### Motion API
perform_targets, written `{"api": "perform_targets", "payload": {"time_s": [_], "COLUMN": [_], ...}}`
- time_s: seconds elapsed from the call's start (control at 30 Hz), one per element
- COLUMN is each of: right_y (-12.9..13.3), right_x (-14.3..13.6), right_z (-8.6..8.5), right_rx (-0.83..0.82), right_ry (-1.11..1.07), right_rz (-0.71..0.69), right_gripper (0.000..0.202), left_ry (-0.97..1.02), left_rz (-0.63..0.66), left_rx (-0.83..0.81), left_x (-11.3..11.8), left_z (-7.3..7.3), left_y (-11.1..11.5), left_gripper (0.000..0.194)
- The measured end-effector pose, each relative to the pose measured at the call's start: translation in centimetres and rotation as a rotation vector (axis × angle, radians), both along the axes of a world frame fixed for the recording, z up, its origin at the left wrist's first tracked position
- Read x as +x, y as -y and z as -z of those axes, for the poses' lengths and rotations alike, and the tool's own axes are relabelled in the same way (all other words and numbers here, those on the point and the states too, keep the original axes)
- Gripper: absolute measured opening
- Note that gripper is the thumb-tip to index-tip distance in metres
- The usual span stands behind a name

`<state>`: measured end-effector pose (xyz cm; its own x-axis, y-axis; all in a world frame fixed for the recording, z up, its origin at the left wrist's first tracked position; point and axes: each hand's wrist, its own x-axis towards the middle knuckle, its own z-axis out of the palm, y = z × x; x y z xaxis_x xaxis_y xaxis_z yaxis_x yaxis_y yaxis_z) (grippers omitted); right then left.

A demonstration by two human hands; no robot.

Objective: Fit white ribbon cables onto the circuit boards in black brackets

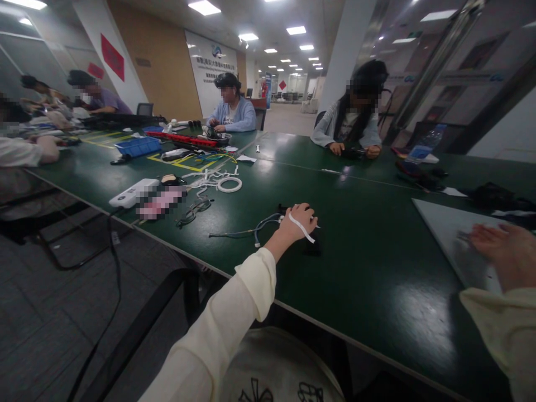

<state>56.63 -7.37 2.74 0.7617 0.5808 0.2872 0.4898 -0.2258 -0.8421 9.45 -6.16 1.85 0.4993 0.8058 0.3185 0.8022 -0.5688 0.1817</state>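
Near the middle of the green table (pixel 360 245), my left hand (pixel 298 220) reaches down with its fingers curled over a dark object that it mostly hides. A white strip (pixel 302 229) lies across the back of that hand. Beside it, a grey cable (pixel 234 233) with small white connectors runs left over the table. At the right edge of the view, my right hand (pixel 498 245) is blurred, palm up, above a grey board (pixel 444 229). What it holds, if anything, cannot be made out.
Left of my hands lie glasses (pixel 195 212), a roll of white cable (pixel 229 184), a white power strip (pixel 134 193) and a blue tray (pixel 137 146). A bottle (pixel 427 144) stands at the right. Two people (pixel 234 114) sit across the table, others at the far left.
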Motion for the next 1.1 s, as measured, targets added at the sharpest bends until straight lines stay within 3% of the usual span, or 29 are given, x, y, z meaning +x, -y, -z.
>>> {"api": "perform_targets", "payload": {"time_s": [0.1, 0.17, 0.33, 0.47, 0.57, 0.7, 0.83, 1.0, 1.1], "right_y": [-0.6, -0.9, 0.5, 4.1, 6.2, 7.4, 8.0, 8.2, 6.9], "right_x": [-2.0, -5.5, -20.5, -32.0, -36.6, -38.0, -37.7, -36.8, -34.0], "right_z": [-1.1, -2.6, -6.5, -6.4, -4.8, -2.7, -2.1, -3.2, -4.3], "right_rx": [0.047, 0.138, 0.151, -0.003, 0.003, 0.005, -0.138, -0.177, -0.087], "right_ry": [-0.485, -0.507, -0.565, -0.324, 0.052, 0.547, 0.795, 0.739, 0.612], "right_rz": [-0.044, -0.172, -0.735, -1.211, -1.350, -1.241, -1.164, -1.228, -1.099], "right_gripper": [0.054, 0.052, 0.026, 0.031, 0.031, 0.032, 0.041, 0.046, 0.046], "left_ry": [-0.007, -0.004, 0.014, 0.007, -0.029, -0.027, 0.003, -0.001, 0.000], "left_rz": [0.002, -0.001, -0.014, -0.011, 0.009, -0.019, -0.037, -0.026, -0.003], "left_rx": [-0.009, -0.010, 0.014, 0.013, -0.030, -0.079, -0.067, -0.098, -0.092], "left_x": [0.0, 0.1, 0.1, 0.1, 0.2, 0.5, 0.6, 0.5, 0.0], "left_z": [0.0, -0.1, 0.0, 0.3, 0.5, 0.4, 0.0, -0.5, -1.1], "left_y": [0.0, 0.0, 0.2, -0.1, -0.7, -0.9, -0.5, -0.2, -0.1], "left_gripper": [0.037, 0.036, 0.032, 0.031, 0.030, 0.031, 0.031, 0.032, 0.036]}}
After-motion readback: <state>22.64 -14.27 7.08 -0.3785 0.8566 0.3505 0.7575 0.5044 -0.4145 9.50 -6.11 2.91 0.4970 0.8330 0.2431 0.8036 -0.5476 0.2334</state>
